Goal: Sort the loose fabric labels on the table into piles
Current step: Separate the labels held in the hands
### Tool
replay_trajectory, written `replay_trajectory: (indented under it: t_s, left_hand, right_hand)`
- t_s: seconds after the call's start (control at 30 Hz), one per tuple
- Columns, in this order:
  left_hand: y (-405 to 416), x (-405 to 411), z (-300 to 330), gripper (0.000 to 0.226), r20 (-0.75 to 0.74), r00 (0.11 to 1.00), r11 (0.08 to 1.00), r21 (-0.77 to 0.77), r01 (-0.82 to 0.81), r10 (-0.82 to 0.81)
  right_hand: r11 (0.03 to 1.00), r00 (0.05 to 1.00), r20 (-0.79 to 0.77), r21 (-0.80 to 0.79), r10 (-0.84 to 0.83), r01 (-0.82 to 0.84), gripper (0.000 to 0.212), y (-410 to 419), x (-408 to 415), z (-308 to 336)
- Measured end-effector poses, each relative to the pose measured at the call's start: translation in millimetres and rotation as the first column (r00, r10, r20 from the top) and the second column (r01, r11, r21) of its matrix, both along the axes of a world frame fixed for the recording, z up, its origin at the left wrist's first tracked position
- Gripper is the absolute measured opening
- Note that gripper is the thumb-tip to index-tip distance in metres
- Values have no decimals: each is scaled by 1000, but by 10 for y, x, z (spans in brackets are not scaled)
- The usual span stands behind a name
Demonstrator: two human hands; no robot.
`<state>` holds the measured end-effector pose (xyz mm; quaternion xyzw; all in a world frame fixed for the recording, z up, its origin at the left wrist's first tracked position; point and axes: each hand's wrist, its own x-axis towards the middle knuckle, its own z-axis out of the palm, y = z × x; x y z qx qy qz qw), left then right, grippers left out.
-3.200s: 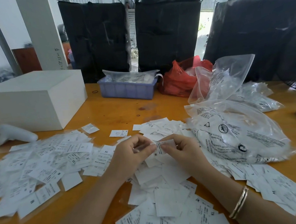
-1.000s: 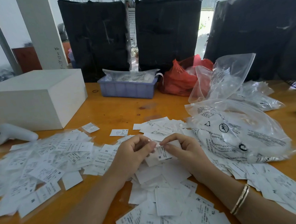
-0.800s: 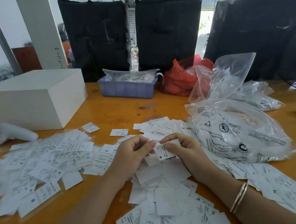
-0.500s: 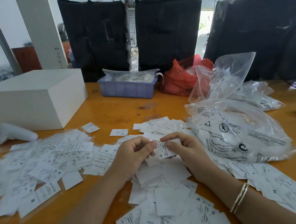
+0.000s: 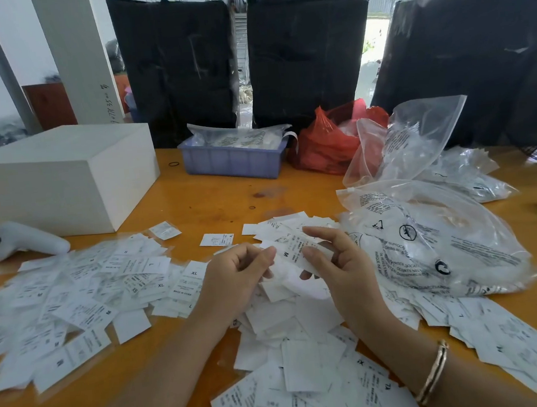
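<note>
Two bare hands meet above the middle of an orange wooden counter (image 5: 234,203). The left hand (image 5: 235,282) has its fingers curled, thumb and fingertips pinching the left edge of a white fabric label (image 5: 290,252) printed with the letter M. The right hand (image 5: 342,268) holds the same label from its right side, thumb pressed against it and the index finger stretched out above it; a gold bangle (image 5: 432,373) circles the right wrist.

Loose white fabric labels cover much of the counter. A broad spread of labels (image 5: 73,301) lies to the left, some showing the sizes XL, L, XS and M. A second heap of labels (image 5: 300,348) lies under and in front of the hands, reaching the near edge. A smaller cluster of labels (image 5: 282,225) sits just beyond the fingers, and a single label (image 5: 216,240) lies apart to its left.

To the right rest clear plastic bags (image 5: 428,237) with black printing. Further back stand a white box (image 5: 61,177), a blue plastic tray (image 5: 233,160) and a red plastic bag (image 5: 324,145). A white handheld controller (image 5: 24,240) lies beside the box at the left edge.
</note>
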<state>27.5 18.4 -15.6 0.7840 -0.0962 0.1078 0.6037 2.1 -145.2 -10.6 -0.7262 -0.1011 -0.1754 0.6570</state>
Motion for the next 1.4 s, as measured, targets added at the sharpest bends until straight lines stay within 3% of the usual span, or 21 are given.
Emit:
replay_trajectory:
  t_s: [0.27, 0.47, 0.73, 0.87, 1.03, 1.3, 1.4]
  left_hand:
    - [3, -25, 13, 35, 45, 999, 1000, -24, 10, -9]
    - [5, -6, -4, 24, 78, 996, 998, 40, -47, 44]
    - [-4, -3, -15, 26, 125, 990, 994, 81, -76, 65]
    - [-6, -18, 5, 34, 44, 999, 1000, -28, 14, -13]
    - [-14, -4, -31, 13, -13, 997, 997, -13, 79, -79]
    - [10, -10, -6, 21, 29, 999, 998, -46, 37, -36]
    - [-1, -33, -2, 27, 102, 994, 999, 36, 34, -38]
  right_hand:
    - [997, 998, -53, 66, -45, 48, 20, -8, -4, 39]
    - [985, 979, -171, 146, 113, -88, 17, 62, -57, 38]
    - [986, 959, -228, 64, 167, -157, 14, 109, -93, 54]
    - [989, 959, -252, -24, 133, -143, 11, 96, -82, 29]
    - [989, 970, -214, -69, 115, -132, 11, 59, -47, 18]
    - [998, 989, -144, -59, -21, 13, 38, 17, 18, -13]
    - [990, 987, -153, -126, 49, -69, 21, 61, -10, -23]
